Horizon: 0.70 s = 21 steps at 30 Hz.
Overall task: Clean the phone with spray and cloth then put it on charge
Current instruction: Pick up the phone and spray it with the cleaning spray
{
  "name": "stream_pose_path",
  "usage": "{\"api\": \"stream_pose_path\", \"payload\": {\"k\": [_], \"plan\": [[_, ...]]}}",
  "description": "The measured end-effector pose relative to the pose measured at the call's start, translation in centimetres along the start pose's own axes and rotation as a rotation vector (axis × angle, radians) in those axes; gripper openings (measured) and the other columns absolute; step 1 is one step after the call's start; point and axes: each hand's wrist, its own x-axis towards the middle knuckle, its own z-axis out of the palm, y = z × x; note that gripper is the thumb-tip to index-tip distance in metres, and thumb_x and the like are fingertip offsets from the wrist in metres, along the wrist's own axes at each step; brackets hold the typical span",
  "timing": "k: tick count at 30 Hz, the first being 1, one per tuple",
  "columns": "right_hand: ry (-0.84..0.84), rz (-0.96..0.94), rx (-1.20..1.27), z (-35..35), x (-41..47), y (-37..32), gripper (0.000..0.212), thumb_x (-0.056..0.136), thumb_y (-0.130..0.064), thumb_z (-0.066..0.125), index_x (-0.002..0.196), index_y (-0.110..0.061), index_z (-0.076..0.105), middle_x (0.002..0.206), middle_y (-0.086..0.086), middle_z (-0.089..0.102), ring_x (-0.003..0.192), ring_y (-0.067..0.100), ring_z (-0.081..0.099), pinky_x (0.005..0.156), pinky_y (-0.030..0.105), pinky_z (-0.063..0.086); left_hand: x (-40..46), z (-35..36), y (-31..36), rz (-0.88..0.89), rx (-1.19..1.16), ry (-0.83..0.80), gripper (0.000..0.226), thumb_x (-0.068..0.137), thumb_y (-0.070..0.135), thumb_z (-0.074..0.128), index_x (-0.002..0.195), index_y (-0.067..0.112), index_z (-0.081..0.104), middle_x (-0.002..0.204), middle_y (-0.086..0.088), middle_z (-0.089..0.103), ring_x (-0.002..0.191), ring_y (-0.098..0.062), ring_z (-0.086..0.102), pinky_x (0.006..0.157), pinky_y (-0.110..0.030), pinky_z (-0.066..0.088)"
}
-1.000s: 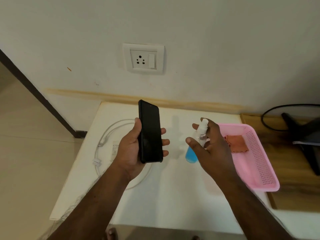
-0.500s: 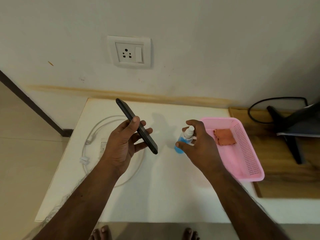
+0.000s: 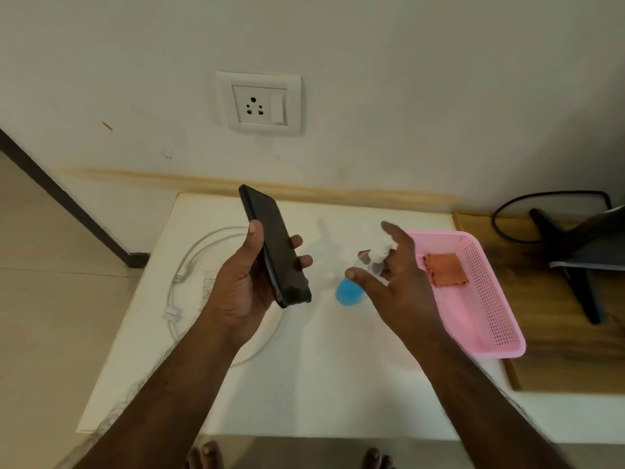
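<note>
**Phone and spray bottle held over the white tabletop**

While the black phone is gripped in the left hand, with the thumb along its left edge and the fingertips curled round its right edge, it is held tilted, top end away and leaning left, its dark screen turned up and to the right, clear of the tabletop. The spray bottle, clear with blue liquid in its lower part and a white nozzle on top, is held in the right hand; the thumb is laid against its near side and the index finger is raised above the nozzle, while the other fingers are hidden behind the bottle. The bottle is kept just to the right of the phone, the two apart. A white charging cable is coiled on the tabletop under and to the left of the left hand. An orange cloth is lying in the pink basket to the right of the right hand. A white wall socket is set in the wall above the tabletop, nothing plugged into it
</note>
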Motion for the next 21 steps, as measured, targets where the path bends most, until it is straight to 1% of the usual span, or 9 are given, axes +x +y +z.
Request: {"api": "stream_pose_path", "payload": {"k": [1,3,5,6,8,10,13,17,21], "plan": [[0.016,-0.016,0.033,-0.1,-0.1,-0.4,0.078,0.07,-0.073,0.065,0.135,-0.069,0.022,0.127,-0.021,0.057,0.104,0.0,0.064,0.092,0.023,0.048,0.0,0.0,0.0,-0.002,0.008,-0.008,0.074,0.079,0.064,0.064,0.139,0.021,0.055,0.129,-0.018,0.065,0.107,-0.038,0.067,0.092,-0.054,0.054],[0.033,-0.056,0.059,0.1,-0.2,-1.2,0.076,0.074,-0.079,0.057,0.136,-0.071,0.014,0.116,-0.033,0.054,0.102,-0.012,0.06,0.08,0.003,0.044,0.2,-0.3,-0.1,-0.014,0.035,-0.022,0.064,0.087,0.063,0.051,0.138,0.024,0.056,0.128,-0.018,0.066,0.105,-0.037,0.067,0.089,-0.051,0.055],[0.062,-0.103,0.036,0.2,-0.3,-1.6,0.072,0.08,-0.081,0.049,0.141,-0.067,0.014,0.109,-0.039,0.054,0.107,-0.014,0.055,0.072,-0.003,0.043,0.3,-0.5,-0.4,-0.026,0.048,-0.029,0.062,0.091,0.064,0.046,0.137,0.025,0.056,0.128,-0.017,0.066,0.104,-0.036,0.067,0.087,-0.049,0.055],[0.081,-0.125,0.026,0.2,-0.4,-1.7,0.069,0.082,-0.08,0.047,0.142,-0.066,0.015,0.107,-0.039,0.054,0.106,-0.01,0.057,0.075,0.002,0.047,0.3,-0.6,-0.4,-0.027,0.054,-0.033,0.062,0.09,0.065,0.046,0.138,0.026,0.056,0.128,-0.017,0.066,0.104,-0.036,0.067,0.086,-0.048,0.055],[0.088,-0.144,0.045,0.1,-0.4,-1.6,0.065,0.085,-0.078,0.046,0.143,-0.064,0.019,0.105,-0.028,0.057,0.099,0.004,0.065,0.084,0.026,0.058,0.4,-0.6,-0.5,-0.026,0.059,-0.045,0.065,0.088,0.067,0.047,0.138,0.026,0.057,0.128,-0.017,0.066,0.102,-0.036,0.068,0.082,-0.047,0.057],[0.055,-0.135,0.079,0.0,-0.3,-1.6,0.061,0.086,-0.076,0.047,0.141,-0.064,0.024,0.104,-0.016,0.06,0.094,0.014,0.069,0.084,0.043,0.06,0.4,-0.7,-0.5,-0.025,0.05,-0.062,0.065,0.089,0.067,0.047,0.138,0.025,0.057,0.128,-0.018,0.066,0.1,-0.036,0.068,0.079,-0.045,0.058],[0.019,-0.109,0.22,-0.2,-0.2,-1.7,0.056,0.087,-0.07,0.05,0.138,-0.065,0.03,0.095,-0.014,0.062,0.084,0.019,0.072,0.073,0.043,0.063,0.4,-0.7,-0.5,-0.031,0.039,-0.074,0.064,0.089,0.066,0.046,0.137,0.026,0.058,0.128,-0.02,0.065,0.097,-0.035,0.067,0.075,-0.043,0.059],[0.008,-0.124,0.318,-0.4,-0.2,-1.7,0.046,0.093,-0.054,0.049,0.136,-0.062,0.035,0.079,-0.012,0.061,0.068,0.015,0.069,0.057,0.028,0.059,0.5,-0.5,-0.5,-0.039,0.04,-0.077,0.064,0.089,0.067,0.046,0.136,0.026,0.059,0.127,-0.02,0.066,0.094,-0.035,0.066,0.075,-0.042,0.057],[-0.034,-0.153,0.292,-0.5,-0.6,-1.9,0.053,0.088,-0.066,0.052,0.139,-0.059,0.036,0.078,-0.006,0.061,0.065,0.017,0.066,0.058,0.033,0.06,0.3,-0.1,-0.4,-0.077,0.064,-0.06,0.059,0.094,0.066,0.041,0.129,0.025,0.065,0.125,-0.02,0.067,0.089,-0.034,0.066,0.074,-0.042,0.052]]}}
